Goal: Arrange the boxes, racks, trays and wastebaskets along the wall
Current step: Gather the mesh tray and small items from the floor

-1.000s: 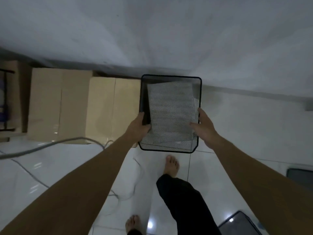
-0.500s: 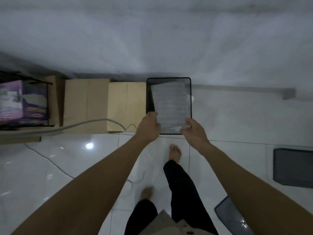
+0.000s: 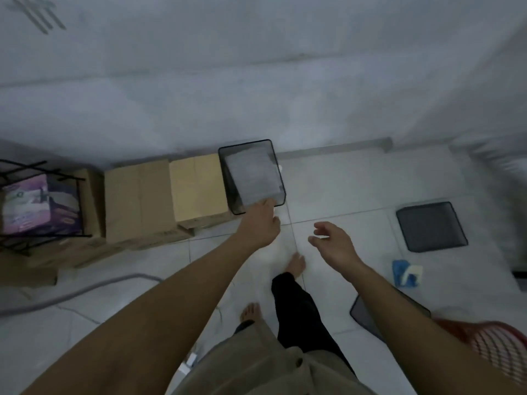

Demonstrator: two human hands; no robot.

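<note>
A black mesh wastebasket [image 3: 252,174] stands upright on the floor against the wall, right of two cardboard boxes [image 3: 196,189] [image 3: 137,199]. My left hand [image 3: 261,223] hovers at its near rim, fingers loosely bent, holding nothing that I can see. My right hand [image 3: 332,242] is off the basket, lower and to the right, fingers relaxed and empty. A second black mesh basket [image 3: 430,226] sits on the floor at the right. A third dark mesh piece [image 3: 363,310] shows partly behind my right forearm.
A black wire rack [image 3: 40,206] holding purple packages stands at far left against more cardboard. A grey hose [image 3: 85,292] crosses the floor at left. A blue cloth [image 3: 405,273] lies at right, and a red plastic basket [image 3: 496,344] sits at the lower right. My bare feet stand on white tiles.
Both hands have let go of the mesh wastebasket, which now stands by the wall. I have stepped back, and my right hand has drawn away to the right.
</note>
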